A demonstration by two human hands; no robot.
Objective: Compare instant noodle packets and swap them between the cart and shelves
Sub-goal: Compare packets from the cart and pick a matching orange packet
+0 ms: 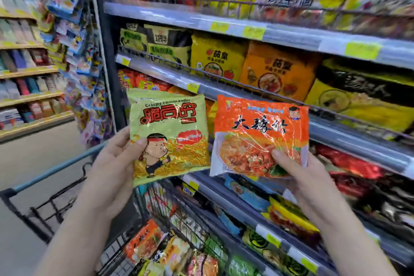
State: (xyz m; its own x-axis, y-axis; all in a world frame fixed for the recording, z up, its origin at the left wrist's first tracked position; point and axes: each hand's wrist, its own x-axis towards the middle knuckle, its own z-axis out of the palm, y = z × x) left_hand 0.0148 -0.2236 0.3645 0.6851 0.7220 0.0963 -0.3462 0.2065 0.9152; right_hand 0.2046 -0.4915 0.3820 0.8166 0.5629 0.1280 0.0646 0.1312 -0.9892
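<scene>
Hands (112, 163) (307, 177) hold green packet (168, 136), orange packet (257, 132) before shelves (224, 20), above cart (56, 168).

a supermarket aisle: tiered shelves (291, 36) with yellow price tags (253, 32), packed noodle bags (277, 71), a wire cart (125, 251).

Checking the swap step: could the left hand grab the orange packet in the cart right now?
Probably not: the left hand grips the green packet, though the cart's orange packet lies uncovered below.
</scene>
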